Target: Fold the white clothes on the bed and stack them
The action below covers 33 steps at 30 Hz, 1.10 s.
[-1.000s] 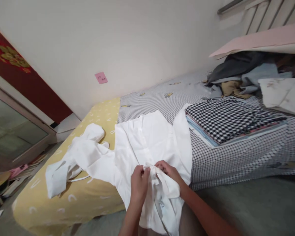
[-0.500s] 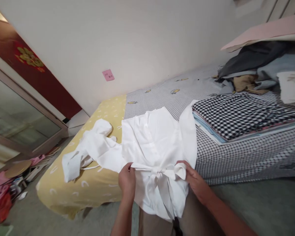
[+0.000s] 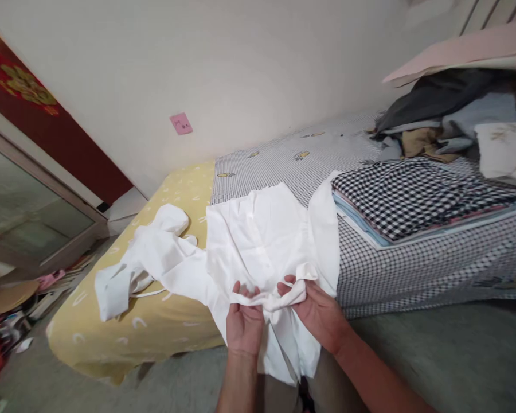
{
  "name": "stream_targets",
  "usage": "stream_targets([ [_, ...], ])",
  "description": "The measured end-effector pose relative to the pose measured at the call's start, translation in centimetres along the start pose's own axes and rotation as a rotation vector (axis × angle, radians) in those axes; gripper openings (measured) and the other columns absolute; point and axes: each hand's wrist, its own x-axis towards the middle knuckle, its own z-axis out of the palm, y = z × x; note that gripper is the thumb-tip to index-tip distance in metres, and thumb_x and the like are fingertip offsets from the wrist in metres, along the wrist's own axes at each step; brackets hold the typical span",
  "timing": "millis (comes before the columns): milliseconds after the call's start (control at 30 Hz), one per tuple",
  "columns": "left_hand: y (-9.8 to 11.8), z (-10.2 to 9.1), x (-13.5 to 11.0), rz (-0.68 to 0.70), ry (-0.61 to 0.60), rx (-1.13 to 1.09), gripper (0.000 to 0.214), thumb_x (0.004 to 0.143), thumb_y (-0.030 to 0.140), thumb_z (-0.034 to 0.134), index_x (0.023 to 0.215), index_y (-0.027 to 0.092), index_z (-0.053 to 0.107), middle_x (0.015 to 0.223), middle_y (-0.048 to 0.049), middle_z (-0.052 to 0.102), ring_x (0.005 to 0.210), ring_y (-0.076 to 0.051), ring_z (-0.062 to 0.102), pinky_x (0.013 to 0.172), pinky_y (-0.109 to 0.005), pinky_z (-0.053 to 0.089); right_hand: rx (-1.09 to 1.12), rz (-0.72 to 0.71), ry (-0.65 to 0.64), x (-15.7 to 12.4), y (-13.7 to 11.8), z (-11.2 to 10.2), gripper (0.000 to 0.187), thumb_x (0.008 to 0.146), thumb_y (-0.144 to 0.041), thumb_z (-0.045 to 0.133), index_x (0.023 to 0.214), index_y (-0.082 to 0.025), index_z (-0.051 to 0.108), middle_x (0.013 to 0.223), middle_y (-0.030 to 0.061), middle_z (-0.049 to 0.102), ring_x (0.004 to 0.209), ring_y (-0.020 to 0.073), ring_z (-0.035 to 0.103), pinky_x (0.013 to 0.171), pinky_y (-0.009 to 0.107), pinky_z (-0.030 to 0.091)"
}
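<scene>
Firstly, the surface: a bed (image 3: 129,338) stands against a pale wall (image 3: 223,69), made up with a yellow patterned sheet (image 3: 112,327) at the near end and a grey gingham sheet (image 3: 395,281) over the remainder; a pink sticky note (image 3: 181,123) is fixed to the wall above it. To the left stand a mirrored panel (image 3: 30,212) and a dark red panel with a gold ornament (image 3: 26,86); assorted items (image 3: 12,321) lie on the floor (image 3: 434,355) below them. On the gingham sheet sits a folded stack of checked cloth (image 3: 417,198); beyond it lie a heap of clothes (image 3: 438,109), a white cloth (image 3: 505,152) and a pink board (image 3: 464,51).

A white garment (image 3: 258,241) lies spread across the bed where the two sheets meet; one sleeve (image 3: 146,258) rests bunched on the yellow sheet, and the lower part hangs over the bed edge. Both hands are at the garment's waist, palms up and loosely open; a white sash (image 3: 269,299) lies across the fingers of the left hand (image 3: 244,327) and runs on to the right hand (image 3: 318,318), whose fingers are slightly curled beneath it; neither hand is closed into a firm grip.
</scene>
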Motion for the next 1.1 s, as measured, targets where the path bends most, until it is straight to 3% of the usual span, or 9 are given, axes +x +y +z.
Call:
stream_targets([
  [100,-0.1,-0.2,0.7,-0.033,-0.013,-0.085,0.038,0.092,0.004,0.028,0.074,0.015,0.060,0.041,0.0096,0.033,0.030,-0.004,0.031,0.046,-0.016,0.039,0.175,0.039,-0.023,0.8,0.4,-0.6,0.028,0.075,-0.028,0.084,0.069,-0.022,0.056,0.065,-0.0078,0.059,0.061,0.0099,0.058,0.084,0.034,0.057],
  [200,0.1,-0.5,1.8,-0.004,0.011,-0.088,0.030,0.087,0.008,0.033,0.067,0.016,0.055,0.040,0.0104,0.025,0.028,-0.004,0.022,0.039,-0.017,0.026,0.267,0.063,0.022,1.3,0.4,-1.5,0.036,0.074,-0.013,0.079,0.062,-0.020,0.046,0.054,-0.0110,0.041,0.044,0.0037,0.035,0.061,0.023,0.052],
  [333,0.0,-0.7,2.9,0.024,0.077,-0.035,0.017,0.074,0.008,0.042,0.067,0.017,0.054,0.041,0.0105,0.023,0.029,-0.005,0.020,0.038,-0.019,0.016,0.234,0.057,0.160,1.2,-0.1,-2.1,0.033,0.077,-0.016,0.075,0.062,-0.019,0.046,0.050,-0.0129,0.025,0.040,0.0032,0.018,0.043,0.019,0.035],
  [500,-0.1,-0.8,3.9,0.023,0.139,0.029,0.012,0.065,0.008,0.043,0.064,0.018,0.051,0.042,0.0107,0.020,0.030,-0.005,0.019,0.039,-0.019,0.013,0.143,0.002,0.242,0.5,-0.5,-1.7,0.036,0.076,-0.020,0.075,0.060,-0.019,0.043,0.050,-0.0132,0.022,0.041,0.0038,0.011,0.039,0.019,0.023],
  [700,0.3,-1.1,4.9,0.010,0.161,0.075,0.015,0.072,0.009,0.042,0.063,0.019,0.049,0.042,0.0110,0.020,0.031,-0.005,0.019,0.039,-0.018,0.016,0.070,-0.009,0.293,0.2,-0.1,-2.1,0.040,0.077,-0.027,0.073,0.058,-0.021,0.038,0.048,-0.0132,0.018,0.042,0.0049,0.007,0.039,0.020,0.019],
  [867,0.8,-1.1,3.7,-0.035,0.083,0.102,0.030,0.085,0.006,0.035,0.063,0.018,0.051,0.040,0.0107,0.020,0.030,-0.004,0.018,0.038,-0.017,0.021,-0.156,-0.042,0.235,-0.1,1.0,-2.4,0.049,0.077,-0.044,0.073,0.060,-0.024,0.032,0.047,-0.0135,0.017,0.042,0.0055,0.009,0.040,0.021,0.019],
  [967,1.8,-0.9,1.7,-0.136,0.007,0.143,0.030,0.090,0.007,0.037,0.074,0.015,0.061,0.044,0.0075,0.037,0.036,-0.005,0.036,0.050,-0.018,0.042,-0.481,0.044,0.200,-0.5,1.0,-0.5,0.042,0.077,-0.058,0.071,0.070,-0.024,0.047,0.047,-0.0127,0.027,0.042,0.0071,0.022,0.042,0.021,0.025],
  [1033,3.2,-1.1,-0.2,-0.175,-0.073,0.267,0.019,0.090,0.013,0.049,0.096,0.016,0.068,0.065,-0.0010,0.062,0.055,-0.011,0.060,0.068,-0.028,0.054,-0.749,0.061,0.080,-1.1,-0.2,1.1,0.039,0.074,-0.055,0.076,0.089,-0.023,0.059,0.059,-0.0082,0.051,0.053,0.0100,0.045,0.053,0.023,0.041],
  [1100,5.4,-2.1,-2.2,-0.137,-0.195,0.548,0.033,0.085,0.021,0.066,0.118,0.023,0.067,0.102,-0.0076,0.073,0.089,-0.020,0.070,0.087,-0.035,0.054,-0.935,0.062,-0.141,-2.1,-2.5,2.1,0.053,0.070,-0.047,0.083,0.112,-0.024,0.062,0.096,0.0002,0.069,0.085,0.0156,0.063,0.081,0.029,0.051],
])
